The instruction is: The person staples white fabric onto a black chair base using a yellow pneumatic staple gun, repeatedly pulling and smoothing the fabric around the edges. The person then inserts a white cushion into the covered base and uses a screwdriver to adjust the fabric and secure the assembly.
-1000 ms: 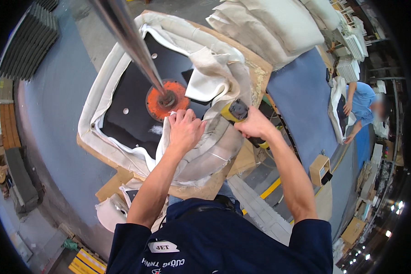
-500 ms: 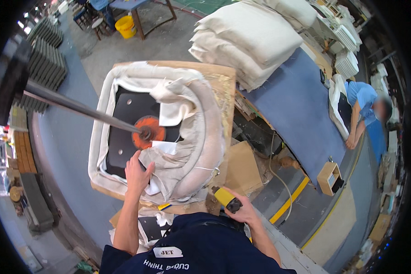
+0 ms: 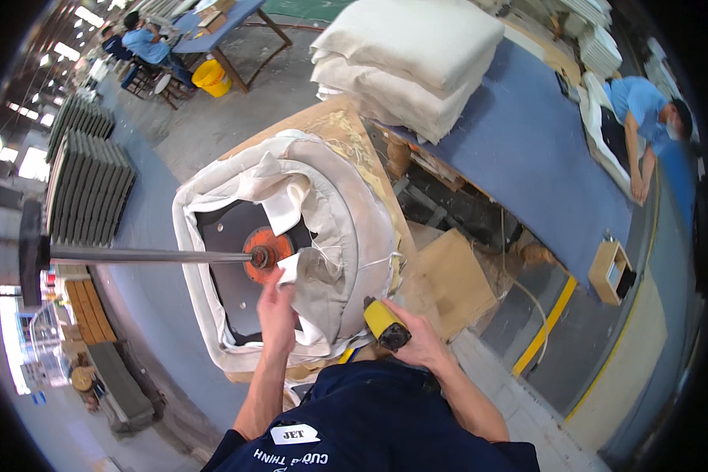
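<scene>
A padded seat cushion (image 3: 373, 236) in off-white fabric lies underside up in front of me, with a black base board (image 3: 230, 293) showing in its middle. Against the board presses an orange disc (image 3: 259, 271) on the end of a metal rod (image 3: 149, 256). My left hand (image 3: 277, 318), slightly blurred, pinches the edge of a loose fabric flap (image 3: 318, 287) close to the disc. In my right hand (image 3: 423, 340) is a yellow and black staple gun (image 3: 385, 324), held beside the cushion's near right edge. Its nose points toward the cushion, apart from the flap.
Under the cushion is a wooden board (image 3: 334, 116). To the right runs a blue table (image 3: 527, 157) bearing stacked pale cushions (image 3: 405, 67); a co-worker (image 3: 645, 110) leans over its far end. A hose (image 3: 527, 295) hangs below. Grey stacked pieces (image 3: 90, 189) stand left.
The view has swung, so the rod now lies nearly level. My left hand has moved from resting by the flap to pinching its edge. The staple gun stays in my right hand.
</scene>
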`<state>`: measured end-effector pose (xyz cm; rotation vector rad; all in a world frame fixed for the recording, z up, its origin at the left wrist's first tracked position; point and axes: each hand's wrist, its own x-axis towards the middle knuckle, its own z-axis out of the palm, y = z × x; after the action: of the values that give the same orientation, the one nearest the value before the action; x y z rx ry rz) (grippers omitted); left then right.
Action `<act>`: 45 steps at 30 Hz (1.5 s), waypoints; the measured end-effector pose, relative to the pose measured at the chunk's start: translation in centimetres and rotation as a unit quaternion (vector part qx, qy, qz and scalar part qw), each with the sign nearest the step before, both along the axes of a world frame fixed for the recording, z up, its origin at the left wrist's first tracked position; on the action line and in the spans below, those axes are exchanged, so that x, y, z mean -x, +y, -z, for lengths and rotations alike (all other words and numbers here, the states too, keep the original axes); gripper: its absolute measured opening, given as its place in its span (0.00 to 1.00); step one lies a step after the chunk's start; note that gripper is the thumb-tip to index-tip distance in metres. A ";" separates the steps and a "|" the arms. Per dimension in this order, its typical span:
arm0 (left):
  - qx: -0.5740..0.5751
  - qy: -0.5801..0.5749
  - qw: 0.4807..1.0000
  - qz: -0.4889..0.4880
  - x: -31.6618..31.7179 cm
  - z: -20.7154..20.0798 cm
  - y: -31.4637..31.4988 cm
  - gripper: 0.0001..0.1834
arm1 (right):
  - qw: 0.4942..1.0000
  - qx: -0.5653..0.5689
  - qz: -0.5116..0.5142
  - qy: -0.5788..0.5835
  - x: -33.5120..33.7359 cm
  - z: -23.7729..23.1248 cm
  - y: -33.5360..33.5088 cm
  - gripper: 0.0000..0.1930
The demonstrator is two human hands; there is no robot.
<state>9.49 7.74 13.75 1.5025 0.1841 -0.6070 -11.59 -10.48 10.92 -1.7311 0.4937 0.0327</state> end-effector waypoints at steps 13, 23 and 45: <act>-0.172 -0.107 0.963 0.176 -2.3 6.7 -1.4 0.17 | 0.982 0.054 0.115 0.143 -6.1 -1.2 3.7 0.39; -0.011 0.110 0.992 0.057 -9.5 7.1 -2.9 0.13 | 0.981 0.058 0.099 0.155 -11.4 -1.2 5.2 0.42; 0.025 0.157 0.983 0.088 -13.2 10.1 -4.5 0.20 | 0.958 0.036 0.048 0.280 -17.5 -3.1 5.6 0.50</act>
<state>22.66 3.20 3.64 1.3764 0.2772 -0.9854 5.93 -4.92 14.02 -1.7587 1.0021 0.4505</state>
